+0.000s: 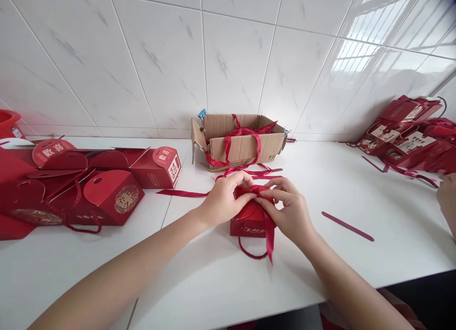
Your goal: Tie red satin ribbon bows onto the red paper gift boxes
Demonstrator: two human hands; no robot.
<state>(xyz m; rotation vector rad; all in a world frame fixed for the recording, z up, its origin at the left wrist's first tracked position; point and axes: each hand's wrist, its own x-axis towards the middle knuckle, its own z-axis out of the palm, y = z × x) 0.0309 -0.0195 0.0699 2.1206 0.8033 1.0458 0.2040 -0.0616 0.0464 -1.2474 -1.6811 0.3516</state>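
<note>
A small red gift box (247, 228) stands on the white table in front of me, its rope handle (253, 257) looping out at the near side. Over its top runs a red ribbon (270, 235), one tail hanging down the near face. My left hand (228, 197) pinches the ribbon at the top of the box from the left. From the right, my right hand (288, 204) pinches it too, thumb and fingers meeting close to the left thumb. The ribbon's knot or loop is partly hidden by my fingers.
Behind the gift box sits an open cardboard box (242, 149) of red ribbons, strands spilling over its front. Several red gift boxes (114, 197) stand at left, more (402, 130) at far right. A ribbon strip (347, 225) lies right. Another person's hand (447, 197) shows at the right edge.
</note>
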